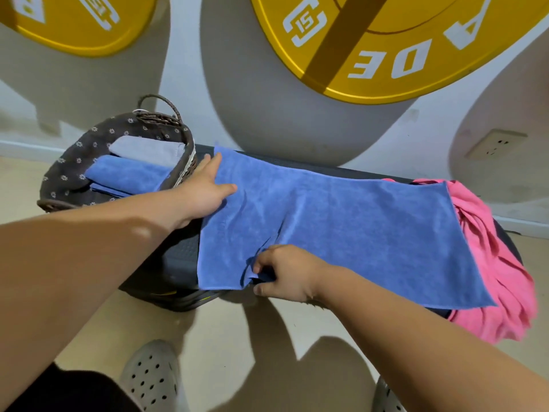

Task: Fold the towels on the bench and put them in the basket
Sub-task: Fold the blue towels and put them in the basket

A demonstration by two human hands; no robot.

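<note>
grey holed clog (pixel 151 376) at six o'clock is the closest thing to my lens, planted on the beige floor (pixel 225 322), with the edge of a second one showing at five. both bare forearms reach up from the bottom corners toward the dark bench (pixel 181 257) in the centre. i see a blue towel (pixel 341 221) spread flat across the bench top, running from eleven o'clock down to four. the left hand (pixel 205 188) lies at the towel's ten o'clock corner, fingers straight and spread, palm pressing its far left edge down. the right hand (pixel 285 275) sits at the towel's near edge, about six o'clock of it, fingers curled, pinching a small fold of the blue cloth against the thumb. a crumpled pink towel (pixel 499 263) is heaped at three o'clock, partly under the blue one's right end and spilling over the bench end. the basket (pixel 74 162), lined in dark flowered cloth, stands at nine o'clock, just beside the bench's left end; inside lie a folded blue towel (pixel 127 176) and a grey towel (pixel 145 150) behind it. yellow weight plates (pixel 386 87) fill the wall at twelve.
</note>
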